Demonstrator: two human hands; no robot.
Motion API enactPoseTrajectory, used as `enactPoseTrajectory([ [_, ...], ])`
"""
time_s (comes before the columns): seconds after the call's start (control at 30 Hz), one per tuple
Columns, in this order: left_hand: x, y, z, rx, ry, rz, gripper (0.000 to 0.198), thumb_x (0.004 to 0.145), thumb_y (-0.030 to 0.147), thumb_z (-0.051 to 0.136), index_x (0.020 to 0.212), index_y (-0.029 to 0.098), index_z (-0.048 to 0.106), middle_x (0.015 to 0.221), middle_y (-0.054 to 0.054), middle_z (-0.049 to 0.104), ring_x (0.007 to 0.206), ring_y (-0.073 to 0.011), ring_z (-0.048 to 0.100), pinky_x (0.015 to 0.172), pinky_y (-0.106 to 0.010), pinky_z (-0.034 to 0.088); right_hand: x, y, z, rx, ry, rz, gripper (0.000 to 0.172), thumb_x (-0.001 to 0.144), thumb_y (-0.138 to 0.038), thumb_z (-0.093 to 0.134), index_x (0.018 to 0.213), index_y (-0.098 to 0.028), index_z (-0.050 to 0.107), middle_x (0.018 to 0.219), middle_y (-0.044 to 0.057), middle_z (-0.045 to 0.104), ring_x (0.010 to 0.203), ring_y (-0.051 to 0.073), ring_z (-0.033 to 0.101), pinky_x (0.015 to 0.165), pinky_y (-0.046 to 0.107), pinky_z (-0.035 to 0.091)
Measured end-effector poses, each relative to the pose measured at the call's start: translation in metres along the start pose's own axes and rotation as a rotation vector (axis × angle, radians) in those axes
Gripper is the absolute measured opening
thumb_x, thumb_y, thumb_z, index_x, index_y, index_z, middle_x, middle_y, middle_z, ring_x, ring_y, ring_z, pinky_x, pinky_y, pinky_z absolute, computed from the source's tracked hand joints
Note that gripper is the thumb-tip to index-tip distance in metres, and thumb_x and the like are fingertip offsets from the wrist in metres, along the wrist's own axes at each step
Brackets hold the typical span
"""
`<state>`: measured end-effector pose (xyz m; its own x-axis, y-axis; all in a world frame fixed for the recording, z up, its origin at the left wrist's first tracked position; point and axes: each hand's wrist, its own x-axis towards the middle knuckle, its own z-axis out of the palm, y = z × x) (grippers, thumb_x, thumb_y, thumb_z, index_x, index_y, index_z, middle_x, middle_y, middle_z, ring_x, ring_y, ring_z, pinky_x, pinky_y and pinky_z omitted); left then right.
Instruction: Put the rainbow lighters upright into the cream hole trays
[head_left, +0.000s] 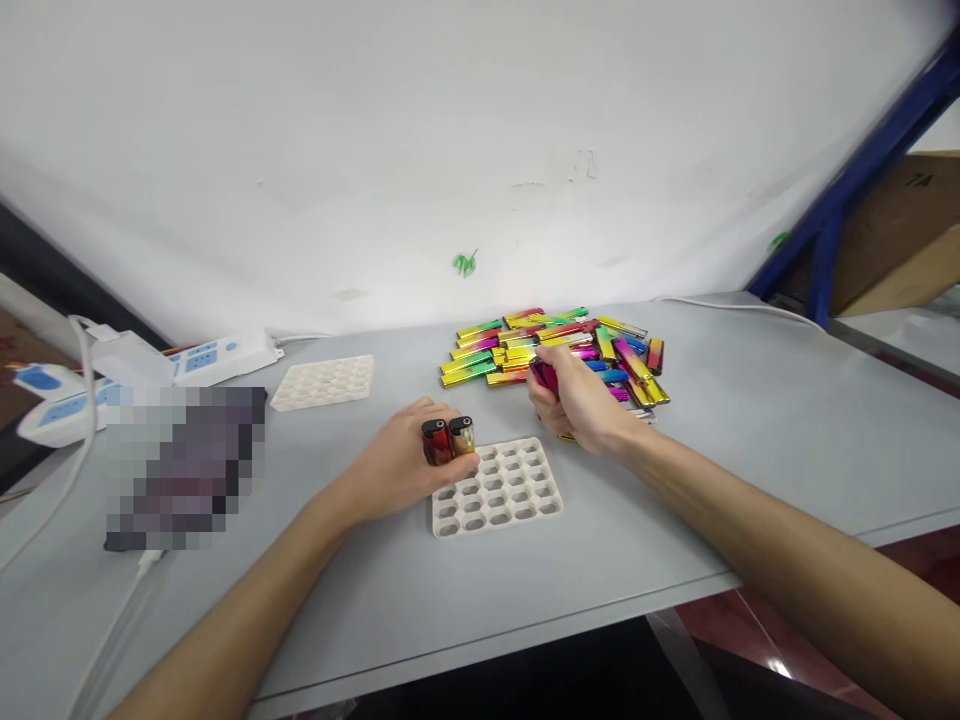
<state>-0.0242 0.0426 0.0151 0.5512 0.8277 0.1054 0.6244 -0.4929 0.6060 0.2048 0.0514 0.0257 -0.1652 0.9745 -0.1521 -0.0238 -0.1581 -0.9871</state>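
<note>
Two lighters with black tops, one red [439, 446] and one gold [463, 438], stand upright side by side in the grip of my left hand [401, 455]. That hand is at the upper left corner of a white tray [497, 518] with rows of oval holes, hiding part of it. My right hand [574, 400] is closed around a dark lighter with a magenta tint [545, 375], mostly covered by the fingers. It is at the near edge of a pile of shiny multicoloured lighters [472, 372], partly hiding them.
A second white holed tray [322, 382] lies at the left. Behind a pixelated dark object [187, 460] with a white cable [150, 562] are white power strips [217, 360]. Another cable [739, 305] runs along the wall. Blue shelf posts [825, 250] and a cardboard box [892, 225] are at right.
</note>
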Motion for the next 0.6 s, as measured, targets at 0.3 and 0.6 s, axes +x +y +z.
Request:
enactPoseTrajectory([
  [0.3,-0.0015,-0.0015,0.0006,-0.002,-0.024,0.022,0.017,0.085,0.035,0.066,0.075,0.024,0.058,0.078,0.001,0.066,0.082,-0.0208,0.057,0.075,-0.035,0.048,-0.0003,0.0077,0.001,-0.133,-0.028,-0.241,0.049,0.103,-0.05,0.034,0.07,-0.02,0.055,0.058,-0.003,0.042,0.05,0.011,0.035,0.049,0.026,0.031],
  [0.6,-0.0018,-0.0002,-0.0009,-0.003,-0.032,0.014,0.019,0.086,0.037,0.066,0.075,0.024,0.058,0.079,0.0,0.064,0.084,-0.0211,0.058,0.075,-0.034,0.048,-0.0038,0.0099,0.0004,-0.199,-0.256,-0.319,0.027,0.089,-0.043,0.073,0.1,-0.021,0.062,0.081,-0.001,0.067,0.075,0.014,0.062,0.074,0.031,0.049],
])
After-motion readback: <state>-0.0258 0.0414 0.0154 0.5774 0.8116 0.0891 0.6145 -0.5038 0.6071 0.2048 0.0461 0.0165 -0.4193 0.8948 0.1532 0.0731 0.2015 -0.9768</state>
